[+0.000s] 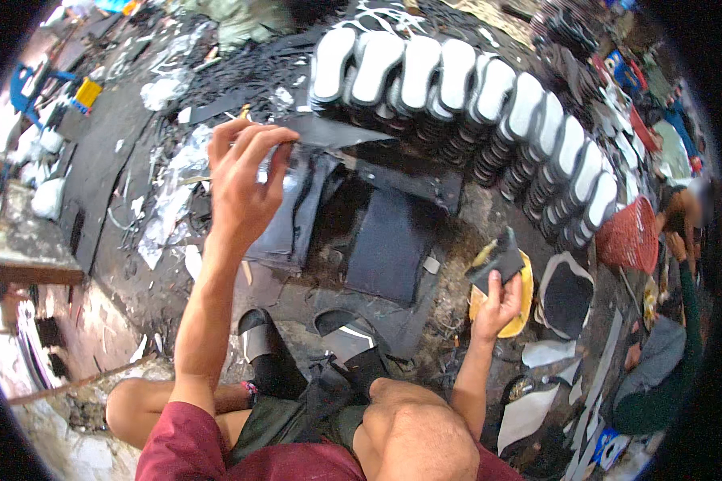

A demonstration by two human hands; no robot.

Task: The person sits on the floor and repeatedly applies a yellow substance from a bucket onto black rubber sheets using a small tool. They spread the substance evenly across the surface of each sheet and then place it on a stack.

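seated low on the ground, knees bent, dark sandals (297,353) on the feet. left hand (245,180) raised in front, fingers (274,160) closed in a pinch on the edge of a thin black sheet (341,132), held up in the air above the pile of black rubber sheets (393,240) on the ground. under the hand also something shiny, like clear plastic, but hard to tell exactly. right hand (497,309) lower and to the right, closed around a small black pad (497,256) with some yellow stain on its upper corner, held just over a yellow dish (525,301) on the ground. thumb on the near side of the pad, other fingers behind it.

behind the sheets, a long curved row of stacked shoe soles (489,96), white tops and dark sides, going from the top middle down to the right. at the end of the row a red basket (630,236). beside the yellow dish one black sole with white border (565,293), lying flat, and some white cut pieces (537,401) nearer. black scraps and bits of clear plastic scattered on the dark ground at the left. another person (666,353) in green sleeve sitting at the right edge, well apart.
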